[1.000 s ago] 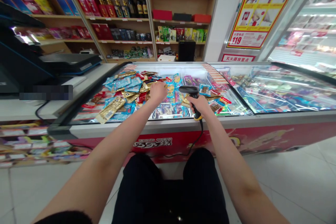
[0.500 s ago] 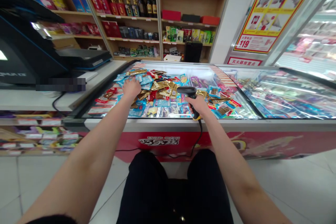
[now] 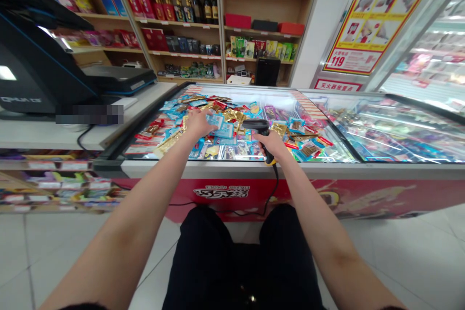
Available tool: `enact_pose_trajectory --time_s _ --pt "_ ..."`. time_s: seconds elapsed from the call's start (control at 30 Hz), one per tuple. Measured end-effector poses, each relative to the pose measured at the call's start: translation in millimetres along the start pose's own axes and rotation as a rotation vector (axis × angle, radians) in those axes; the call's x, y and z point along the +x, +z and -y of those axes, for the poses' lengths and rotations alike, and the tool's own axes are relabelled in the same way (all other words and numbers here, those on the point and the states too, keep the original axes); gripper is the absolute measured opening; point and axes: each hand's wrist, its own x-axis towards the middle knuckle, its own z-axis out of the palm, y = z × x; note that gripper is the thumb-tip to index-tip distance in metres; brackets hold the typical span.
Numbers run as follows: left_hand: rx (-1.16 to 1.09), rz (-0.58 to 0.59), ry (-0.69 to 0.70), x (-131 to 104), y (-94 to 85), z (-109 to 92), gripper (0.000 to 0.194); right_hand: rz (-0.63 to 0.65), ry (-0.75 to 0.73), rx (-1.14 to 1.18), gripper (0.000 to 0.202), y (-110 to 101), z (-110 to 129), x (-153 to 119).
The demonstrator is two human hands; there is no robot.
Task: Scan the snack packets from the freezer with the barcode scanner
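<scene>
My right hand (image 3: 273, 145) is wrapped around the handle of a black and yellow barcode scanner (image 3: 256, 125), its head pointing left over the packets. A cable hangs from the handle's lower end. My left hand (image 3: 200, 124) is closed on a light-blue snack packet (image 3: 224, 131) at the pile's left part; its fingertips are partly hidden. Around both hands, gold, red and blue snack packets lie in a loose heap on the glass top of a chest freezer (image 3: 250, 170). Gold packets (image 3: 169, 143) lie beside my left wrist, and more packets (image 3: 308, 147) lie right of the scanner.
On the left counter (image 3: 90, 138) stand a black scale or till machine (image 3: 39, 72) and a cable. Shelves (image 3: 174, 24) with boxes and bottles rise behind the freezer. The scanner cable (image 3: 271, 196) hangs down the freezer's red front, above my knees.
My left hand has moved right and slightly toward me, from the pile's left end to blue packets nearer the scanner. Gold packets now lie left of it. My right hand keeps the scanner nearly in place.
</scene>
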Motion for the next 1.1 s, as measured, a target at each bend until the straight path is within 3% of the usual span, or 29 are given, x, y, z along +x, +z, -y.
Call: enact_pose_trajectory --time_s 0.23,0.53,0.73,0.9,1.1 --pt "-0.081 0.014 -0.015 -16 7.3 -24 0.09 0.003 -0.013 -0.02 0.024 -1 2 -4" --pt "-0.1 0.108 -0.075 -14 -2.1 -31 0.05 0.009 -0.004 -0.026 0.026 -1 0 -6" --pt "-0.474 0.129 -0.141 -13 -12.7 -41 0.019 0.005 -0.011 -0.032 0.02 -1 7 -10" --pt "-0.871 0.148 -0.228 -9 -15.4 -56 0.03 0.007 -0.036 -0.045 0.02 -4 11 -14" --pt "-0.885 0.133 -0.226 -5 -13.9 -68 0.032 0.002 -0.065 -0.065 0.021 -10 10 -12"
